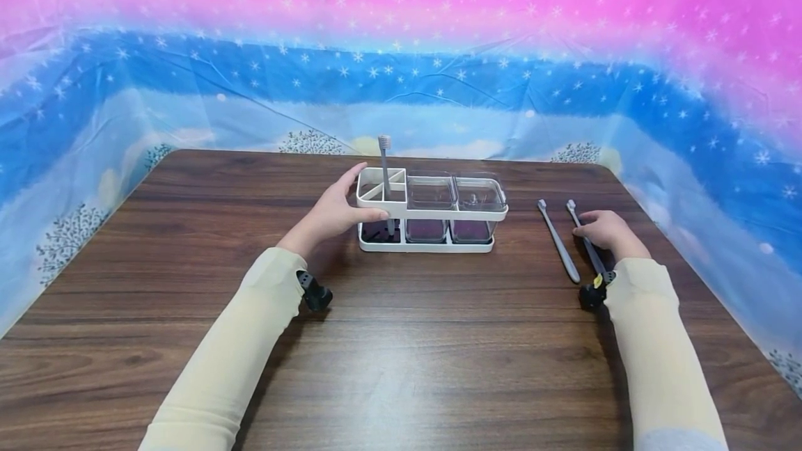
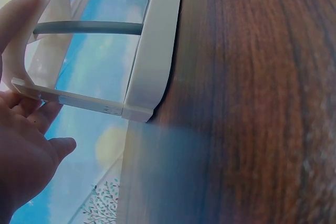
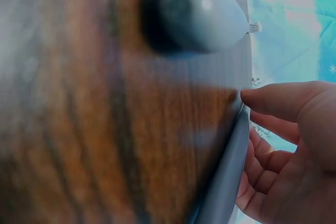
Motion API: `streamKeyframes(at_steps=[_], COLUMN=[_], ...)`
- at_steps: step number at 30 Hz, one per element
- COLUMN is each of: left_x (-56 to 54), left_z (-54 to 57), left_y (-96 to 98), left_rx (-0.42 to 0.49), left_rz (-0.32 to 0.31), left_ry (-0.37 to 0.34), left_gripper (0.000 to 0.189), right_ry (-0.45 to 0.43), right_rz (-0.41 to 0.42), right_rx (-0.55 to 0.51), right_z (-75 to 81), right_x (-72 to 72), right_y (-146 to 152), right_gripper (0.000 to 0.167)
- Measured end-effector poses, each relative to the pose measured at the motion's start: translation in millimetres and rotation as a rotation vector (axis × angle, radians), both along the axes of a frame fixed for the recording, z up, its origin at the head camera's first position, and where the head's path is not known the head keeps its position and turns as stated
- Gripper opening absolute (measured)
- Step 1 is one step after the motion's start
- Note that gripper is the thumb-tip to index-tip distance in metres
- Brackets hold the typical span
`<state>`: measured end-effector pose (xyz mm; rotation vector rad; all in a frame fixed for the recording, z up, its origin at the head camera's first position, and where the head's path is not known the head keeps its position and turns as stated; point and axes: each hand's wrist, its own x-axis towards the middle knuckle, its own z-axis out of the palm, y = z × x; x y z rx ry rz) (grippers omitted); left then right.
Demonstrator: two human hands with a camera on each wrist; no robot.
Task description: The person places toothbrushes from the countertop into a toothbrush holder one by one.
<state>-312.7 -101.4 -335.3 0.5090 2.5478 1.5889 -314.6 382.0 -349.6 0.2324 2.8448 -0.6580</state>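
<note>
My left hand (image 1: 335, 211) grips the left end of a white toothbrush holder (image 1: 447, 215), thumb along its front rail and fingers behind. A grey toothbrush (image 1: 384, 165) stands bristles-up in the holder's divided left section; its handle (image 2: 89, 27) crosses the open frame in the left wrist view. On the right, my right hand (image 1: 608, 232) pinches a second grey toothbrush (image 1: 591, 250) near its neck, its handle running back toward the wrist. Left of that hand lies a third grey toothbrush (image 1: 560, 246), its handle end (image 3: 205, 14) large and blurred in the right wrist view.
Two clear cups (image 1: 429, 193) sit side by side in the holder's middle and right sections. Everything stands on a dark wood-grain table (image 1: 401, 339). A pink and blue patterned cloth (image 1: 401, 75) hangs behind the table's far edge and along both sides.
</note>
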Motion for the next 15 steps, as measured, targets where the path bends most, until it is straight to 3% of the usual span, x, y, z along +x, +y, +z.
streamKeyframes(at_steps=[15], left_x=[0.6], left_z=[1.2], left_y=[1.1], left_rx=[-0.012], left_rz=[0.010], left_ry=[-0.010], left_gripper=[0.104], right_ry=[0.011], right_rz=[0.006], right_rx=[0.035], right_z=[-2.8], right_x=[-2.7], right_y=[-0.9], right_gripper=[0.049])
